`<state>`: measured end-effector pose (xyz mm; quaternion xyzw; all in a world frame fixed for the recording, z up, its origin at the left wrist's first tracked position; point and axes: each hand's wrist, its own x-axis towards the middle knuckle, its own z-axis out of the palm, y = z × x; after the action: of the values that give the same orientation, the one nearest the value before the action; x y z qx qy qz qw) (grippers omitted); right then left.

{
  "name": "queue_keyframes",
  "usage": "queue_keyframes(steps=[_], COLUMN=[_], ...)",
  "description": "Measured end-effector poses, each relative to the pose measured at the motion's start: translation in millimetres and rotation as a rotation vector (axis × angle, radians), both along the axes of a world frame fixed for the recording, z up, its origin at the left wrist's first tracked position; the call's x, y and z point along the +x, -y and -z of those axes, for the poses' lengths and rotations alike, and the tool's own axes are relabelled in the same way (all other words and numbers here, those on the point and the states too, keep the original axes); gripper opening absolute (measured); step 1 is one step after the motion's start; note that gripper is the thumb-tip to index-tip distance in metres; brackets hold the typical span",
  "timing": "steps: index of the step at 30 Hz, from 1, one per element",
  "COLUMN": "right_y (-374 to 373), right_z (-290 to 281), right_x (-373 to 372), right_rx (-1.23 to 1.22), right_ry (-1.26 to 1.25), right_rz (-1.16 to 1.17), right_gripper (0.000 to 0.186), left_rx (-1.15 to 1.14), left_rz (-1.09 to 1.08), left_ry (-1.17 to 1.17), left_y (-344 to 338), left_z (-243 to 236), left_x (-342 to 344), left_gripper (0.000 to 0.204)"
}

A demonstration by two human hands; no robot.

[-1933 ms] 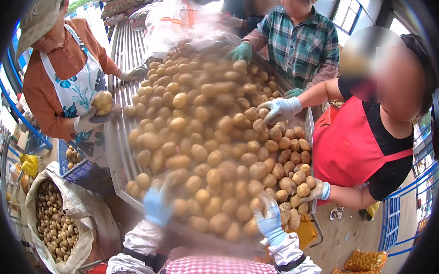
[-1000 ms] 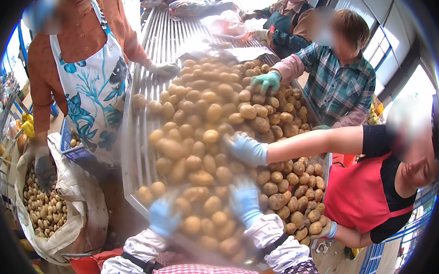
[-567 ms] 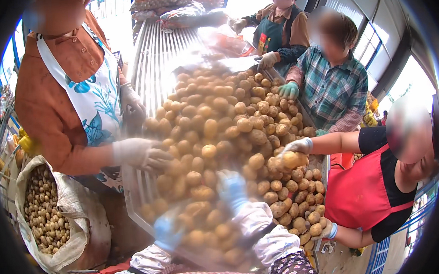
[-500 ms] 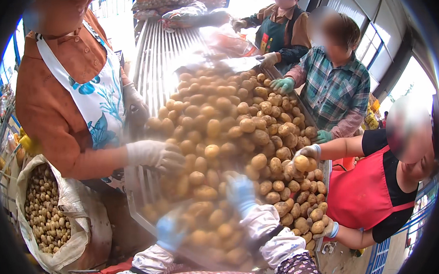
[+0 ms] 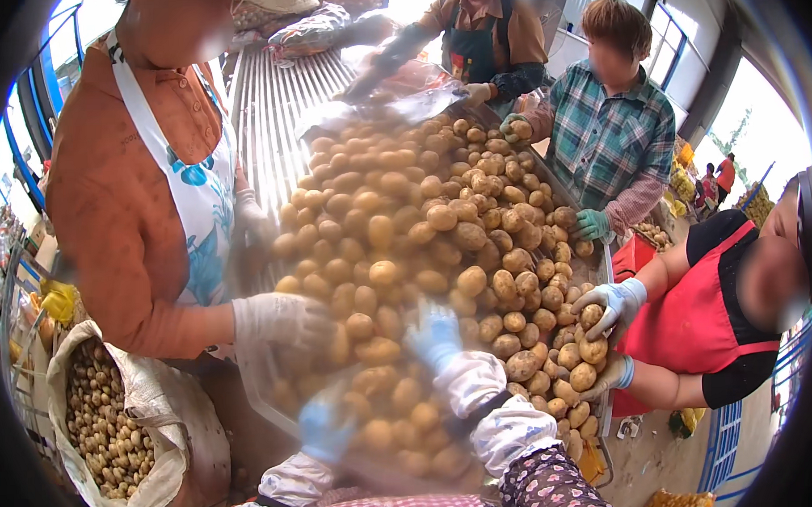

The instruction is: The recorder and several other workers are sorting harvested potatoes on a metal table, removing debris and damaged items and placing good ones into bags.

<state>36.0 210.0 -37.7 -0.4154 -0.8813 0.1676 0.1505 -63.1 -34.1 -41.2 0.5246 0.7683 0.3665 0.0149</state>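
A thick layer of potatoes (image 5: 384,272) covers the metal sorting table in front of me, hazy in the middle of the picture. My left hand (image 5: 326,426), in a pale blue glove, is low over the table's near left part, beside the potatoes; its fingers are smeared. My right hand (image 5: 434,335), gloved the same, reaches farther in and rests on or just above the potatoes, fingers stretched forward and apart. I see nothing held in it. Whether the left holds a potato is hidden by the blur.
A co-worker's white-gloved hand (image 5: 288,325) is close on the left. To the right, a person in a red apron (image 5: 686,320) handles potatoes with both hands. A white sack of small potatoes (image 5: 108,416) stands at left. Ribbed metal rollers (image 5: 280,106) run behind the heap.
My view has shifted slightly. My right hand has moved a little up and left in the picture. The red-aproned co-worker's hands have come together over the potatoes at the right edge.
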Motion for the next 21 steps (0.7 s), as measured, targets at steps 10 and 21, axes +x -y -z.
queue_keyframes(steps=[10, 21], right_y=[74, 117], right_z=[-13, -3], right_x=[94, 227], right_rx=[0.267, 0.140], right_ry=[0.166, -0.470], right_rz=[-0.141, 0.427], right_gripper=[0.067, 0.017], left_rx=[0.015, 0.075], left_rz=[0.002, -0.011], left_ry=[-0.041, 0.014], left_y=[17, 15], left_z=[-12, -6], left_x=[-4, 1], left_gripper=[0.052, 0.041])
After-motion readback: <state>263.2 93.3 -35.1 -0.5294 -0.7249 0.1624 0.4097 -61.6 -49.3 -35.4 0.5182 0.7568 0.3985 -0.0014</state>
